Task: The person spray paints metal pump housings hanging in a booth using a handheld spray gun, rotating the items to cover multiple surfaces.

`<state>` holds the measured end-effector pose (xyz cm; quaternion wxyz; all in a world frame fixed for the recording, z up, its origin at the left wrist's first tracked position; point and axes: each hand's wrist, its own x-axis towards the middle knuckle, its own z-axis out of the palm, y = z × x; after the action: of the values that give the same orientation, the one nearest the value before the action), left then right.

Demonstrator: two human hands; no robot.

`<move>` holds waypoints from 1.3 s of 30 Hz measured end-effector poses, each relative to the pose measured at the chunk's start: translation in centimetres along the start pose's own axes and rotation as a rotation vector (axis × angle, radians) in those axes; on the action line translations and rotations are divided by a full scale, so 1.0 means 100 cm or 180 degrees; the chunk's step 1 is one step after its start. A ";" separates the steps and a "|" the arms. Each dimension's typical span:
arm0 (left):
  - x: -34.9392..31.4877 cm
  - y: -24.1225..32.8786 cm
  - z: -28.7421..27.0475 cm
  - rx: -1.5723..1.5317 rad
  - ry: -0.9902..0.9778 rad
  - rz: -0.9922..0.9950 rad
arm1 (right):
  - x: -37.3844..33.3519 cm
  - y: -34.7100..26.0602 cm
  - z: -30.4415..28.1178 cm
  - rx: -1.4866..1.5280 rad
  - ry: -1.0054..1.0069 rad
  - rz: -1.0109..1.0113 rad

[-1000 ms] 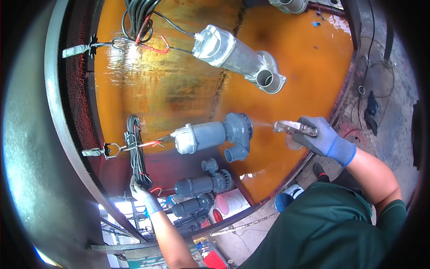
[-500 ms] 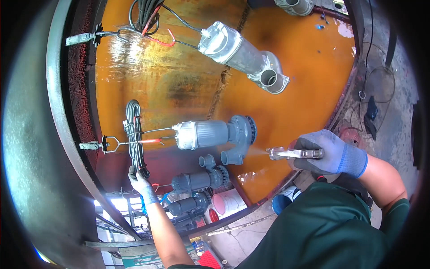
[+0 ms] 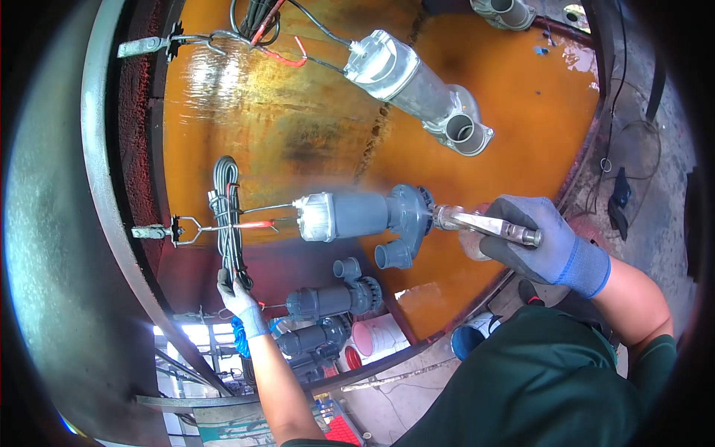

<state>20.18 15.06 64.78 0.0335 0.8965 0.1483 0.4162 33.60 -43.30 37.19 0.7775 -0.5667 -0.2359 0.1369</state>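
Since a second ago we had brought our gloved right hand (image 3: 532,242), fingers clamped on metal pliers (image 3: 488,226), leftward toward nine o'clock onto the grey pump (image 3: 365,216), while our left hand (image 3: 238,294) gripped the coiled cable (image 3: 227,212).

Right hand (image 3: 532,242) gloved, grip closed, arm bent; left hand (image 3: 238,294) outstretched, fingers curled.

No labels, signs or screens in view. Only packaging-type items sit near the bottom centre, below the tank rim: a pink-white bucket (image 3: 377,337), round, open top, w/ a smaller red tub (image 3: 352,358) just left of it. Further down, a red crate-like box (image 3: 344,430), ribbed top, possibly a tray; too small and bent by the lens to tell.
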 end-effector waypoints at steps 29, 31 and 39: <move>0.025 -0.025 0.004 -0.0187 -0.0080 -0.0352 | -0.028 0.070 -0.015 -0.0740 -0.0954 0.0283; 0.031 -0.027 0.006 -0.0273 -0.0079 -0.0432 | -0.025 0.074 -0.013 -0.0289 -0.0288 0.0546; 0.048 -0.041 0.007 -0.0158 -0.0347 -0.0241 | -0.028 0.101 -0.009 -0.0404 -0.0283 0.0252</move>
<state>22.65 20.42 67.15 0.0795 0.9104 0.1697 0.3688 32.25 -42.09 26.87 0.7228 -0.6171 -0.2558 0.1772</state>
